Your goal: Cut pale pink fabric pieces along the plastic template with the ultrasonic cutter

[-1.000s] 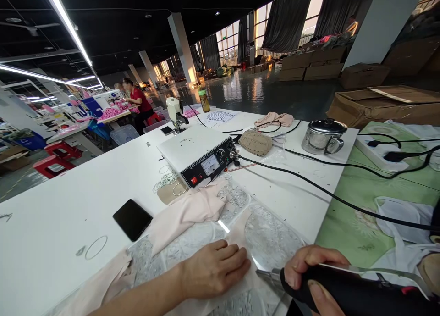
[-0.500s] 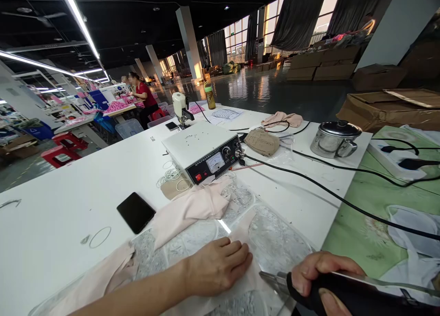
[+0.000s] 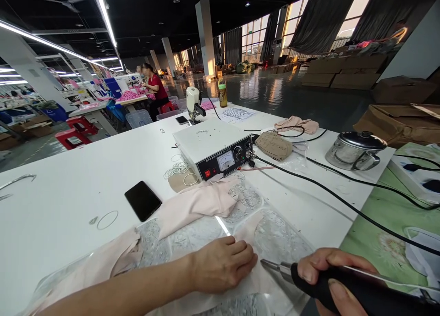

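My left hand (image 3: 225, 264) lies on a pale pink fabric piece (image 3: 250, 229), its fingers curled together and pressing the cloth onto a clear, scratched sheet (image 3: 280, 231). In my right hand (image 3: 338, 279) is a handheld ultrasonic cutter (image 3: 323, 284) with a black body and a pointed metal tip. The tip rests at or just above the fabric, close to the right of my left fingers; contact cannot be made out. More pale pink fabric (image 3: 199, 203) lies beyond my left hand, and another piece (image 3: 103, 265) lies under and beside my left forearm.
A control box (image 3: 213, 144) with a meter stands ahead, a black cable (image 3: 319, 183) running from it rightward. Around it are a phone (image 3: 142, 200), rubber bands (image 3: 177, 169), brown card patterns (image 3: 274, 145) and a lidded glass mug (image 3: 355, 151). A person in red (image 3: 156, 89) sits farther off.
The camera view has turned slightly, so the table things appear farther right. My left hand stays on the fabric, and the cutter's tip sits a little higher beside it.
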`<state>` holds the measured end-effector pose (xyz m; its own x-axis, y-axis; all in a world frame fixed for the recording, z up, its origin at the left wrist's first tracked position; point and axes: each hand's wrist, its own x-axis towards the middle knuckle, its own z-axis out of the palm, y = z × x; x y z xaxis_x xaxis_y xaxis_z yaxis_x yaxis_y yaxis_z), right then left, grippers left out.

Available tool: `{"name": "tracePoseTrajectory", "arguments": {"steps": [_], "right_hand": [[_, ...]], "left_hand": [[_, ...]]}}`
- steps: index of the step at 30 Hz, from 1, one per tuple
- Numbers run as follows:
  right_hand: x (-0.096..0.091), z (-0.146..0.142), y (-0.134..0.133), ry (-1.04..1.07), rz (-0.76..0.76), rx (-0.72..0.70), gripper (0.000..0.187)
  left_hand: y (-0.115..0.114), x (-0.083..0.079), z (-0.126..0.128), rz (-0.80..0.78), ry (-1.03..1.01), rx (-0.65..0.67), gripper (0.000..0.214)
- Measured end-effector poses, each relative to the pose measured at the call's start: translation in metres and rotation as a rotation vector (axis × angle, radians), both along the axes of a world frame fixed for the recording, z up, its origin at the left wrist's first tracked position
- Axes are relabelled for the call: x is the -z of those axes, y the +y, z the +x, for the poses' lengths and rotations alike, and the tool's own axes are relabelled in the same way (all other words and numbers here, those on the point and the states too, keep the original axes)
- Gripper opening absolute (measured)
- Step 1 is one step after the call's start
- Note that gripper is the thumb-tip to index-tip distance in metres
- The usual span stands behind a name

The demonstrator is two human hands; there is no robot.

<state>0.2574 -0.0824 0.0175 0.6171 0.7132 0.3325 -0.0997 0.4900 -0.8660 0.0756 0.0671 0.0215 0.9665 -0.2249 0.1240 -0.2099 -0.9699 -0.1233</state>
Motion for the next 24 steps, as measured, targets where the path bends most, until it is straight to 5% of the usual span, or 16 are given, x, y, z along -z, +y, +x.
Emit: {"name": "tracePoseTrajectory", "arguments": {"steps": [24], "right_hand": [[-0.004, -0.002, 0.019, -0.140, -0.015, 0.063, 0.007]], "left_hand": [[0.001, -0.003, 0.000, -0.031, -0.034, -0.012, 0.027]]}}
